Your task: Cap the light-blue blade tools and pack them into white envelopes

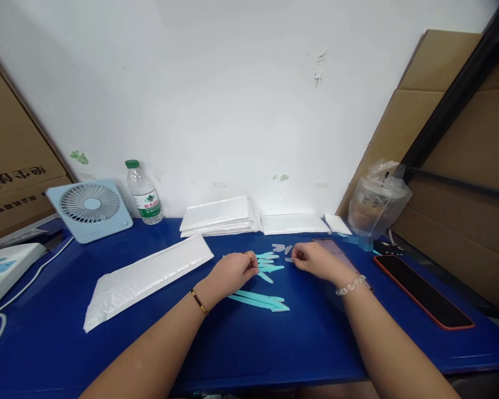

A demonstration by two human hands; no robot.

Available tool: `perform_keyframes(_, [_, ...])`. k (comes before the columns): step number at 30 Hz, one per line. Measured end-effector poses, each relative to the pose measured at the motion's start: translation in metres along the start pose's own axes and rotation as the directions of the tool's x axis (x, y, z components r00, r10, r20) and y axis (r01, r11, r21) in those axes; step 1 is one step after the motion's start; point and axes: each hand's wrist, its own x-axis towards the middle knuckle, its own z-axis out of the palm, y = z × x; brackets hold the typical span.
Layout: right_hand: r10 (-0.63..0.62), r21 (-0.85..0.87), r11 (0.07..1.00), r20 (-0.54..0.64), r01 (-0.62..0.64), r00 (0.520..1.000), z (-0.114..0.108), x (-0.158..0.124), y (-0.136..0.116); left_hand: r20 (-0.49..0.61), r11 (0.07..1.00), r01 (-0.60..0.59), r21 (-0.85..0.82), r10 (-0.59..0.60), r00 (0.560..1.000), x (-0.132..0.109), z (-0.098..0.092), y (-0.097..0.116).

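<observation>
Two bare hands are working over a blue table (274, 346), where slim turquoise tools (258, 300) are lying near the middle. Two of them are resting side by side in front, their long axes running left to right with a slight slant toward the near edge, their pointed ends facing right. At least three more are fanning out beyond, their visible ends also facing right, one angling toward the near edge.

The left hand (235, 272) is bunching its fingers narrowly over the fanned group; whether it is gripping one cannot be told. The right hand (316, 260) is drawing thumb and fingertips close together at a small clear piece, and a firm hold cannot be made out. Other small clear pieces (278, 247) are lying just beyond.

One long white packet (149, 282) is lying at left, while two white stacks (218, 215) and one small white packet (337, 224) are lining the wall. Two phones (424, 291) are lying at right. One green-capped bottle (144, 194), its label showing red characters reading "农夫山", is standing beside one pale-blue fan (92, 205). Dark characters are marking a carton (20, 138) at far left, too unclear to read.
</observation>
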Motion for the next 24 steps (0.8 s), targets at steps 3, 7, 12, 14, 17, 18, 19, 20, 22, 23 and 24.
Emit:
perform_keyframes(3, [-0.051,0.157,0.986,0.005,0.05,0.999,-0.005,-0.004,-0.012,-0.062,1.0,0.012,0.007,-0.011,0.998,0.0,-0.004,-0.003])
perform_keyframes(7, [-0.115,0.284,0.952,-0.003,0.111,0.993,-0.007,-0.008,-0.025,-0.097,0.999,0.022,0.023,-0.02,0.995,-0.001,-0.006,-0.006])
perform_keyframes(12, [-0.139,0.321,0.937,-0.024,0.139,0.99,-0.003,-0.007,-0.032,-0.097,1.0,0.018,0.006,-0.017,0.995,0.0,-0.006,-0.005])
perform_keyframes(14, [-0.152,0.332,0.931,-0.019,0.149,0.988,-0.003,-0.007,-0.033,-0.092,1.0,0.02,-0.012,-0.021,0.996,0.0,-0.006,-0.005])
perform_keyframes(17, [-0.138,0.325,0.935,-0.042,0.144,0.99,-0.007,-0.008,-0.03,-0.092,0.999,0.031,-0.039,-0.034,0.995,-0.001,-0.007,-0.008])
perform_keyframes(18, [-0.125,0.319,0.938,-0.061,0.138,0.99,-0.009,-0.009,-0.029,-0.099,0.998,0.037,-0.047,-0.041,0.994,-0.001,-0.007,-0.009])
perform_keyframes(19, [-0.115,0.314,0.94,-0.078,0.133,0.99,-0.011,-0.009,-0.028,-0.109,0.998,0.043,-0.055,-0.048,0.993,-0.001,-0.007,-0.01])
perform_keyframes(20, [-0.11,0.312,0.941,-0.088,0.133,0.99,-0.012,-0.009,-0.027,-0.118,0.997,0.047,-0.062,-0.054,0.992,-0.001,-0.008,-0.011])
perform_keyframes(22, [-0.124,0.316,0.937,-0.093,0.148,0.988,-0.01,-0.009,-0.028,-0.125,0.997,0.047,-0.068,-0.055,0.991,-0.001,-0.008,-0.012])
perform_keyframes(23, [-0.139,0.321,0.933,-0.091,0.161,0.986,-0.008,-0.008,-0.029,-0.123,0.997,0.043,-0.069,-0.051,0.991,-0.001,-0.008,-0.012])
perform_keyframes(24, [-0.156,0.328,0.928,-0.089,0.176,0.984,-0.005,-0.008,-0.031,-0.12,0.997,0.036,-0.07,-0.044,0.992,-0.001,-0.008,-0.011])
